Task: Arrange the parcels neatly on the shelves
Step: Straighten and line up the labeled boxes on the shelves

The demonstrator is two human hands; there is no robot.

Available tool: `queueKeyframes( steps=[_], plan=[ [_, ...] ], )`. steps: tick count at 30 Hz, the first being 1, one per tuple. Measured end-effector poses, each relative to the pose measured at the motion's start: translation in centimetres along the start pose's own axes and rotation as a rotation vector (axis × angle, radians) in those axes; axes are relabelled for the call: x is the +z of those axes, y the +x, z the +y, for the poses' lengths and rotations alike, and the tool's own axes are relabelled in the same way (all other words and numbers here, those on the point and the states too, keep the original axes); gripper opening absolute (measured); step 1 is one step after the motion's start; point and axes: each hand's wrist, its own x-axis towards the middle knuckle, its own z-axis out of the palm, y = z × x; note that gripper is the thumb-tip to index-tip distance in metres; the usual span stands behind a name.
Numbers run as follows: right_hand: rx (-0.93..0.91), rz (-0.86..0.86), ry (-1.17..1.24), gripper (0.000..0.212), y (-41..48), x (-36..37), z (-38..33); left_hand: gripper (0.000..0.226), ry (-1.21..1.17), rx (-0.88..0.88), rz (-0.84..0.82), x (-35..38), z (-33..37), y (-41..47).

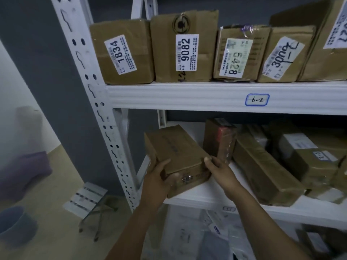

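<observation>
A white metal shelving rack (pixel 206 96) carries a row of labelled cardboard parcels (pixel 185 49) on its upper shelf. More parcels (pixel 262 169) lie on the lower shelf (pixel 216 196). At that shelf's left end sits a brown cardboard box (pixel 174 152), tilted, with its near end at the front edge. The left hand (pixel 157 182) grasps its near-left corner and the right hand (pixel 219 169) grasps its near-right corner. A small label reading 6-2 (pixel 257 99) is on the beam.
</observation>
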Motion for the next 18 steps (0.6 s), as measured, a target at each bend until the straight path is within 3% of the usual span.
queueKeyframes(
  steps=[1, 3, 5, 9, 11, 15, 18],
  plan=[
    [0.005, 0.016, 0.044, 0.024, -0.3, 0.1, 0.0, 0.055, -0.038, -0.052, 0.012, -0.2, 0.5, -0.4],
    [0.002, 0.053, 0.083, 0.02, -0.8, 0.4, 0.1, 0.065, -0.154, -0.133, 0.048, -0.1, 1.4, -1.0],
    [0.033, 0.067, 0.117, 0.026, -1.5, 0.4, 0.4, 0.061, -0.242, -0.187, 0.11, 0.3, 2.0, -1.7],
    [0.18, -0.011, 0.258, 0.049, -2.8, -0.2, 0.7, 0.031, -0.325, -0.237, 0.164, 0.8, 2.4, -3.2],
    [0.237, -0.074, 0.217, 0.062, -3.7, -0.7, 1.0, 0.036, -0.368, -0.258, 0.169, 0.8, 2.5, -4.0],
    [0.248, -0.174, 0.28, 0.046, -5.5, -1.4, 1.4, 0.048, -0.502, -0.274, 0.155, 0.7, 3.2, -6.2],
    [0.225, -0.155, 0.382, 0.05, -6.3, -2.4, 1.4, 0.053, -0.562, -0.223, 0.106, 0.7, 3.3, -7.9]
  ],
)
